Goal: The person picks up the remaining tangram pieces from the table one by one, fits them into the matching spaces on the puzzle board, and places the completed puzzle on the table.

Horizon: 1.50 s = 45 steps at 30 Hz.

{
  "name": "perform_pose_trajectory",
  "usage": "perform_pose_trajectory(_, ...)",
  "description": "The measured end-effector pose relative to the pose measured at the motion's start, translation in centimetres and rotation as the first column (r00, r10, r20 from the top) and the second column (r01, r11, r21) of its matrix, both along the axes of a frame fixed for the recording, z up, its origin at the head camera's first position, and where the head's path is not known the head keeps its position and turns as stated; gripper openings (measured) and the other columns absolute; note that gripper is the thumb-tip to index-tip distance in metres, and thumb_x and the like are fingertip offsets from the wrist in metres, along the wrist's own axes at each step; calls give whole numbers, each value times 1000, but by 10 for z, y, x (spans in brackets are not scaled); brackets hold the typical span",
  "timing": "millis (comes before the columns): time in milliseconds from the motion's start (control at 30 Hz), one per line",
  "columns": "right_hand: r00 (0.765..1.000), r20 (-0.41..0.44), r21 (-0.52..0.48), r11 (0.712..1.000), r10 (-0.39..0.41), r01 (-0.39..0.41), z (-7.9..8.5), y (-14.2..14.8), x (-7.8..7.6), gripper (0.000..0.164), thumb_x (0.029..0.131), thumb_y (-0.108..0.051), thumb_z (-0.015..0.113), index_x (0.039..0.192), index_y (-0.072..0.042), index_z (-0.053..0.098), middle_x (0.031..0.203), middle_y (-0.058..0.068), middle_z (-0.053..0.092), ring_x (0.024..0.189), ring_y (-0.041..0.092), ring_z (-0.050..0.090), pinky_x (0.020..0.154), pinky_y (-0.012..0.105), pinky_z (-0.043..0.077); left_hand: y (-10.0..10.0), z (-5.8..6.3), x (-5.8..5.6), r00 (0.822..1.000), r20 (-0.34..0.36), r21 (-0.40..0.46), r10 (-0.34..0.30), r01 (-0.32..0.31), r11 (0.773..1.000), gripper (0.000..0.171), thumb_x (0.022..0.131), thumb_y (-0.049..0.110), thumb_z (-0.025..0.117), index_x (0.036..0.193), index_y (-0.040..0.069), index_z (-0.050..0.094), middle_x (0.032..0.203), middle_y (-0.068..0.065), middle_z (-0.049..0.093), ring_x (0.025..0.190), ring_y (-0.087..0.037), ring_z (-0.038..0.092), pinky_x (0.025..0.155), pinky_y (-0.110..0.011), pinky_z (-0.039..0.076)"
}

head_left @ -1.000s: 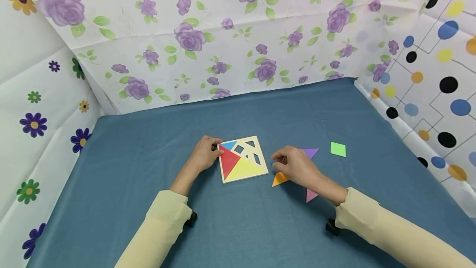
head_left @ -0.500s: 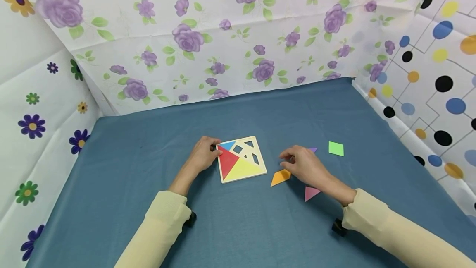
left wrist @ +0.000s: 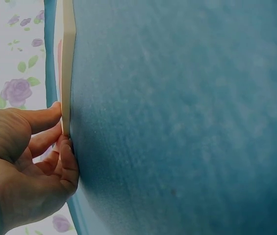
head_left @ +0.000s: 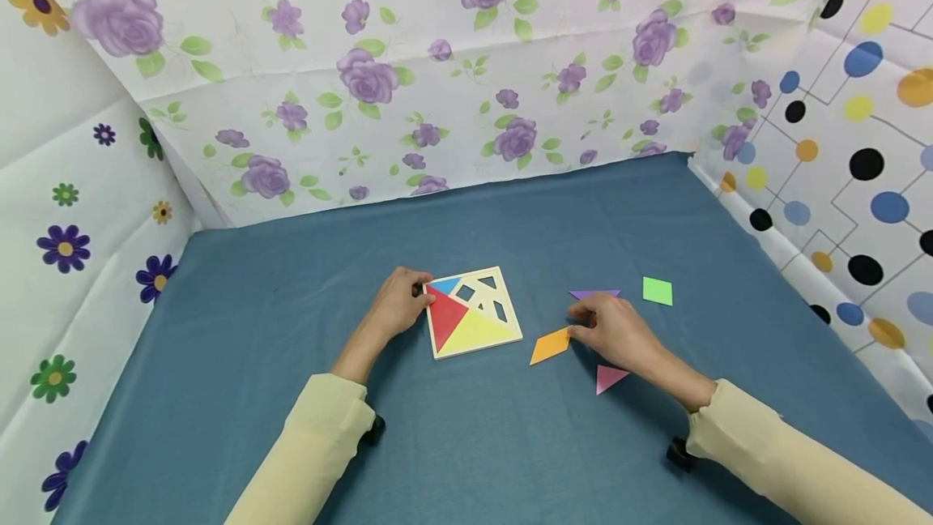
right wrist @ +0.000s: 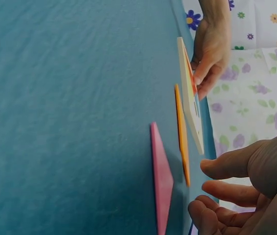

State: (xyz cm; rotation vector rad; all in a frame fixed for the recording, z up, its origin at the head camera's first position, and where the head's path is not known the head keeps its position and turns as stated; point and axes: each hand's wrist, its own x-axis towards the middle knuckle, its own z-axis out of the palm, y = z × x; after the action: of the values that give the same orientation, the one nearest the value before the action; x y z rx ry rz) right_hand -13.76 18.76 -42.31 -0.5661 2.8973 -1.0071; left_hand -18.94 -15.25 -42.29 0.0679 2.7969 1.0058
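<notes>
My left hand (head_left: 397, 300) pinches the left corner of a square wooden tangram board (head_left: 477, 340), thumb on top and fingers at its edge. Set in the board are a red triangle (head_left: 445, 314), a yellow triangle (head_left: 477, 332) and a blue triangle (head_left: 445, 285); several recesses show cut-out holes. My right hand (head_left: 615, 332) hovers over the cloth with thumb and fingers parted, holding nothing. Its thumb tip is close to an orange parallelogram (head_left: 550, 346). Beyond the fingers lies a purple triangle (head_left: 594, 294), partly covered. A pink triangle (right wrist: 163, 181) lies below the hand.
A green square (head_left: 658, 291) lies flat to the right of the purple triangle. Blue cloth (head_left: 466, 444) covers the table. Patterned sheets hang behind it (head_left: 437, 87) and along both sides.
My right hand has drawn back to the right, away from the board, uncovering the orange parallelogram and the pink triangle. My left hand stays at the board's corner.
</notes>
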Motion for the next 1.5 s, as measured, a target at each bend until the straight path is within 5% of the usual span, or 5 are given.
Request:
perform_pose_trajectory(400,1000,8,35,999,-17,16,0,4,1,26,88,-8,82,110,5,76,94,11,72,72,15,63,60,32,54,0,0,0,1000,-7,1,-6,6,1000,40,103,12,66,141,1,62,135,-19,54,111,-30,51,93,-45,48)
perform_pose_trajectory(800,1000,-12,97,995,-5,6,0,-10,2,34,81,-15,89,107,3,77,99,14,71,80,21,62,73,45,56,-1,-2,-1,1000,-3,4,9,-9,1000,40,102,12,67,140,2,63,135,-19,53,111,-30,52,93,-44,49)
perform_pose_trajectory(1500,1000,22,177,984,-16,12,2,-24,4,42,77,-22,94,105,2,75,98,12,65,84,22,57,74,45,53,1,-2,0,1000,8,1,20,-20,1000,40,103,13,67,141,3,62,133,-18,53,111,-29,50,93,-44,47)
